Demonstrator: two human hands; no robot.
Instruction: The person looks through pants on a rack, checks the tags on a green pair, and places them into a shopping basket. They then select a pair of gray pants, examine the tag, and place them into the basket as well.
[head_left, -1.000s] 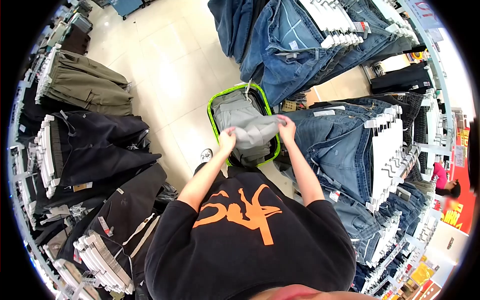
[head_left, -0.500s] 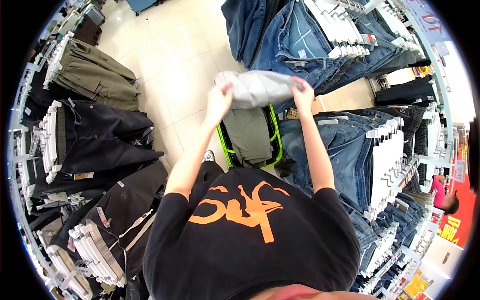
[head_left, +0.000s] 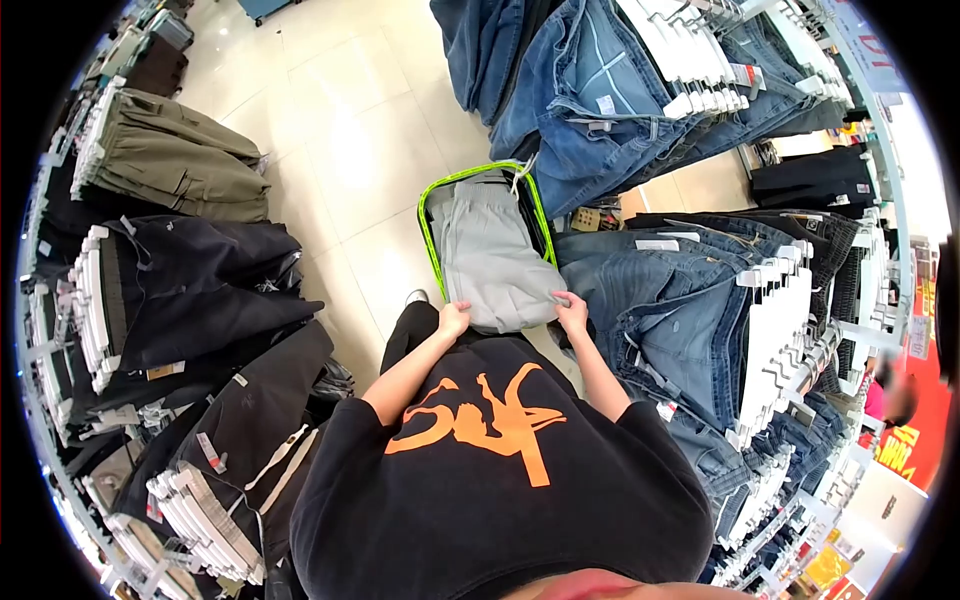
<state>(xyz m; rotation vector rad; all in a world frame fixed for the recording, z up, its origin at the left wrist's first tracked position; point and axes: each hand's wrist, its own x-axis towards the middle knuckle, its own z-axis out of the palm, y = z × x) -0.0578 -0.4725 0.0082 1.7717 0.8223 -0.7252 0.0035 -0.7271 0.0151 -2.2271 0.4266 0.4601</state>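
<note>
Light grey folded trousers [head_left: 492, 258] lie over a shopping basket with a bright green rim [head_left: 427, 235]. Their gathered waistband is toward the basket's far end, and the near edge hangs at the near rim. My left hand [head_left: 454, 319] pinches the near left corner of the cloth. At the near right corner, my right hand [head_left: 571, 311] grips the same trousers between thumb and fingers. The darker grey-green garment in the basket is now mostly covered by them.
Blue jeans [head_left: 680, 310] hang on white hangers along the right racks. Black trousers [head_left: 205, 285] and olive trousers [head_left: 185, 150] hang at the left. Pale floor tiles [head_left: 345, 150] run between the racks. Another person [head_left: 885, 395] appears at the far right.
Both hands have come down and toward my body with the light grey trousers, which went from held above the basket's far end to spread over it.
</note>
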